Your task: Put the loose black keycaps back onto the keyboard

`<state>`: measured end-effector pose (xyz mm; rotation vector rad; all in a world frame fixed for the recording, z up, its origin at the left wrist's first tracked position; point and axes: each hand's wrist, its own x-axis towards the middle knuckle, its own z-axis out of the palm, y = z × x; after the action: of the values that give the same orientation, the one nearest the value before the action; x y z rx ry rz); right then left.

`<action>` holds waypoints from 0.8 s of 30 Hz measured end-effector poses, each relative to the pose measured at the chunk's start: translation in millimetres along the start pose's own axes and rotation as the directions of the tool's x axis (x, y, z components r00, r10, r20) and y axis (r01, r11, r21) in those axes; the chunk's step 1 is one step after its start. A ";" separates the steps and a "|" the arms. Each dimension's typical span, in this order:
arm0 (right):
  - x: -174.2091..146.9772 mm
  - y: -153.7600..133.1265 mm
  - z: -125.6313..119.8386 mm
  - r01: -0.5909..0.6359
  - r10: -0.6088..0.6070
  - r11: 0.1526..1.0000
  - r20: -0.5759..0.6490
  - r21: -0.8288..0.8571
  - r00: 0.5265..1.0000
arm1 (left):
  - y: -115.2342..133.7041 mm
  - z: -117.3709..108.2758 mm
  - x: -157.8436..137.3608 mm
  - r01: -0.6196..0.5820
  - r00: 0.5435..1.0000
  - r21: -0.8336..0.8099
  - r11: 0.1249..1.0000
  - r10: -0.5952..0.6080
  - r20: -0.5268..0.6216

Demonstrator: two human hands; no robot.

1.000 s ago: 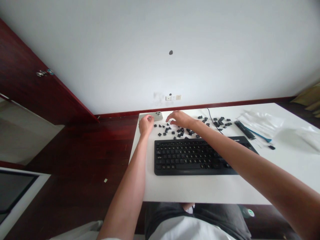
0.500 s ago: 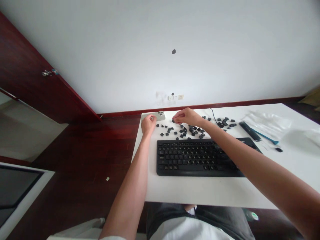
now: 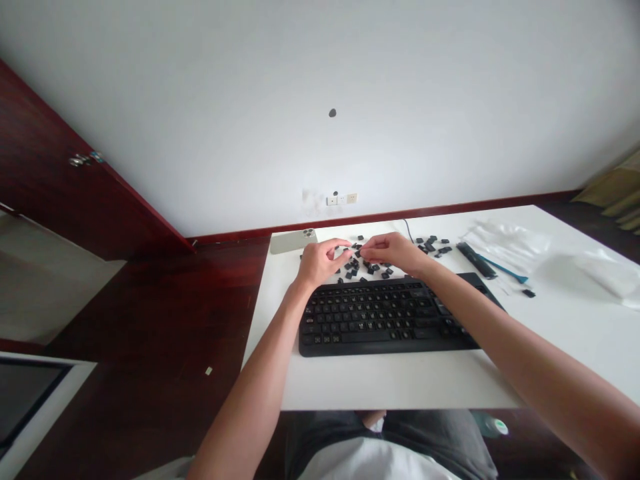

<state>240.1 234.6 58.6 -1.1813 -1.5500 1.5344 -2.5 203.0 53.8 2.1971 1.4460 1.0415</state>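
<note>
My left hand (image 3: 321, 260) hovers over the scattered black keycaps (image 3: 371, 269) behind the keyboard, its thumb and index finger apart with nothing seen held. Close beside it, fingertips facing, my right hand (image 3: 393, 252) is closed in a pinch; a small dark keycap shows at its fingertips, partly hidden. Below both hands lies the black keyboard (image 3: 373, 319), several of its key positions lacking caps. My right forearm covers part of its right side.
A phone (image 3: 291, 241) lies at the table's back left corner. More keycaps (image 3: 431, 245), a dark bar-shaped piece (image 3: 475, 259), a blue pry tool (image 3: 505, 269) and clear plastic bags (image 3: 505, 239) are to the right. A cable (image 3: 409, 230) runs off the back edge.
My left hand has moved right, from beside the phone to the keycaps. My right hand stays pinched and now meets it fingertip to fingertip. The view has shifted slightly.
</note>
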 end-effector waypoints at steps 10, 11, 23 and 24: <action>-19.7 11.5 -4.3 0.026 -0.028 0.999 0.071 0.022 0.997 | 32.5 22.3 -10.5 -0.121 0.992 0.184 0.975 0.113 0.055; -19.5 11.8 -5.8 0.043 -0.043 0.999 0.065 0.000 0.997 | 31.7 21.3 -9.9 -0.108 0.994 0.193 0.975 0.100 0.048; -14.5 15.3 -80.0 0.002 -0.414 0.683 -0.385 -0.730 0.825 | -52.4 -24.3 0.0 0.298 0.952 0.308 0.904 -0.255 -0.171; -14.3 15.8 -81.7 -0.003 -0.418 0.679 -0.390 -0.734 0.820 | -53.2 -19.6 -0.4 0.278 0.958 0.311 0.909 -0.238 -0.162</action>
<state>322.4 252.7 53.6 -1.5818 -1.8308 0.3190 -51.7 223.6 34.8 2.0990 2.0342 0.9048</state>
